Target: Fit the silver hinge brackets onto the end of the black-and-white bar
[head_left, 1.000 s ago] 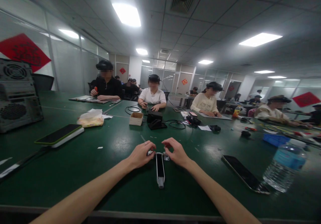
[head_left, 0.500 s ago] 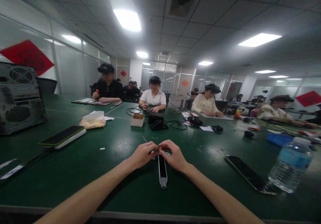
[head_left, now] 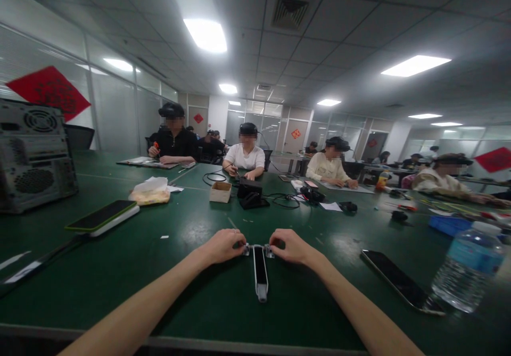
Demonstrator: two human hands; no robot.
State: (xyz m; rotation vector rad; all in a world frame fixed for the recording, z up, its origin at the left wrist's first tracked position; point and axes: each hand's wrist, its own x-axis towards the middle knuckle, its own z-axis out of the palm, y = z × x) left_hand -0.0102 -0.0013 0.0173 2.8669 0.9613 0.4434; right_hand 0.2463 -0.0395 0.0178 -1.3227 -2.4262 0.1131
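A slim white pen-shaped device (head_left: 261, 271) with a long black screen and a grey end lies on the green table (head_left: 191, 303), its grey end towards me. At its far end, my left hand (head_left: 224, 246) is on the left with fingers curled against a small clear piece (head_left: 246, 249). Opposite it, my right hand (head_left: 290, 245) bends its thumb and index finger at a second small clear piece (head_left: 270, 252). What these pieces are is too small to make out. Neither hand covers the device's screen.
To the right lie a phone (head_left: 399, 281) and a water bottle (head_left: 467, 268), with a blue tray (head_left: 449, 224) behind. At left are a phone on a white bar (head_left: 101, 216), a tissue pack (head_left: 150, 192) and a computer case (head_left: 35, 156). Co-workers sit across, beyond a small box (head_left: 220, 192).
My hands have moved apart, from almost touching above the device's far end to either side of it. That end and the two clear pieces now show. The view has shifted slightly.
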